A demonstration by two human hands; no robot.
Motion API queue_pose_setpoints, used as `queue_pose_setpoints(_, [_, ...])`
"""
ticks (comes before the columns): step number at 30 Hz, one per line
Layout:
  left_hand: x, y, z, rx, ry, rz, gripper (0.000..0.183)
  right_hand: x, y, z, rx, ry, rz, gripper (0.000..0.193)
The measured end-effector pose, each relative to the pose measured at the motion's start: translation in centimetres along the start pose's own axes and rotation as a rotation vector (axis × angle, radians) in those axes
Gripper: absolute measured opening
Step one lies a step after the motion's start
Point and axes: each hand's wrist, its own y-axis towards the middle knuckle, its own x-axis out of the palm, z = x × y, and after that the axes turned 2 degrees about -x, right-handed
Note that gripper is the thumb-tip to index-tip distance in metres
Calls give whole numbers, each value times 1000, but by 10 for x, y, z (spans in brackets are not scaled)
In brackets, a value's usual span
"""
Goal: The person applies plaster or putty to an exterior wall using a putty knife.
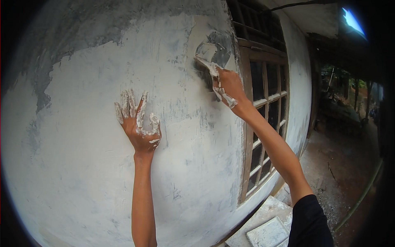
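Observation:
My left hand [142, 127] is raised in front of the wall, its fingers spread apart and thickly coated in white putty. No tool shows in it; whether it touches the wall I cannot tell. Higher up and to the right, my right hand [229, 85] is closed round a putty-smeared scraper [205, 62], whose edge lies at the wall beside the window frame. Fingers and handle are partly hidden by the hand and the paste. The wall [177, 148] carries a whitish, streaky putty coat, with a dark grey patch [222, 43] just above the scraper.
A brown wooden window frame [245, 123] with several glass panes stands right of my right hand. Darker, rougher wall [90, 24] shows at the upper left. Below the window lie white-stained slabs [269, 232]. A long pole [360, 195] rests over the dirt ground at the right.

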Motion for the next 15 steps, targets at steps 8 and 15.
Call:
queue_pose_setpoints(8, [-2, 6, 9, -31, -123, -54, 53, 25, 58, 42, 63, 67, 70, 13])
queue_pose_setpoints(15, [-4, 4, -1, -3, -86, -9, 51, 20, 3, -11, 95, 107, 21, 20])
